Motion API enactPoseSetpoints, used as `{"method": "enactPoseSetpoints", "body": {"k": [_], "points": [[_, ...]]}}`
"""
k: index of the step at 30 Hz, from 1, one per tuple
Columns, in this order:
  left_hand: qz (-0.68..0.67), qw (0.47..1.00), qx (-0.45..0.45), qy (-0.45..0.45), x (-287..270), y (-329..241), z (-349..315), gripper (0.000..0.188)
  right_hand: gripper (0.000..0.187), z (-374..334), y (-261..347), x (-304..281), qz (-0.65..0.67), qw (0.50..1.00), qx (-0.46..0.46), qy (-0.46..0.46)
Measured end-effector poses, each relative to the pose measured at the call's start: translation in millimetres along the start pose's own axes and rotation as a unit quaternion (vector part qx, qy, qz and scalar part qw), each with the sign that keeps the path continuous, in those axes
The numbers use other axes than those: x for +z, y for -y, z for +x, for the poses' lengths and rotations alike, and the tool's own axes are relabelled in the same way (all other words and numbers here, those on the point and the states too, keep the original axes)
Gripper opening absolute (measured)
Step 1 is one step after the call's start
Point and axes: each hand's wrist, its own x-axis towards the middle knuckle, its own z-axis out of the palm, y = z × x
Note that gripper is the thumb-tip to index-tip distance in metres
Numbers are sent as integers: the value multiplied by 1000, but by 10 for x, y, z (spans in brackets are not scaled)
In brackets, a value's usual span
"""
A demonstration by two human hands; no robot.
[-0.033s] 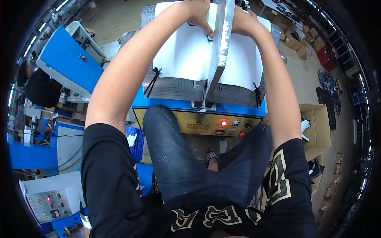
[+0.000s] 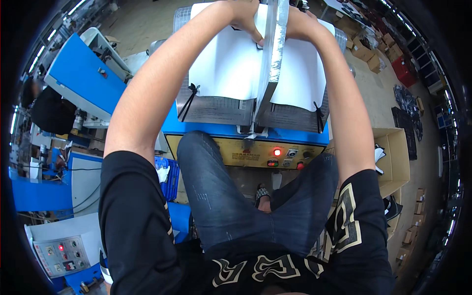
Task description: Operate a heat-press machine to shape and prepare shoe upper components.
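A white sheet (image 2: 226,73) covers the grey gridded bed of a machine, with black ties (image 2: 192,93) at its near corners. Down the middle stands an upright metal plate (image 2: 275,54). My left hand (image 2: 244,17) is over the far part of the sheet, left of the plate. Its thumb stretches down, apart from the other fingers, to a small dark-edged piece (image 2: 259,46) by the plate. Those other fingers are mostly cut off by the upper edge. My right hand (image 2: 299,23) reaches in on the right side of the plate, which hides most of its fingers.
Below the bed, a yellow control panel (image 2: 236,153) carries a lit red lamp (image 2: 277,152) and knobs. A blue machine cover (image 2: 88,73) stands left, above a blue crate (image 2: 171,179). An open cardboard box (image 2: 393,162) is at my right, and a pedal (image 2: 277,180) lies below.
Both forearms have shifted very slightly. My hands stay at the same spots on either side of the plate, and the sheet lies as before.
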Motion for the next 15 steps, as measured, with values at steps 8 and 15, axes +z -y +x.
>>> {"method": "enactPoseSetpoints", "body": {"k": [8, 15], "points": [[-155, 935, 36, 317, -292, 145, 379, 94, 110, 386, -320, -244, 94, 964, 93, 232], [-175, 905, 2, 386, -320, 234, 489, 99, 89, 565, -475, -299, 249, 895, 57, 365]]}}
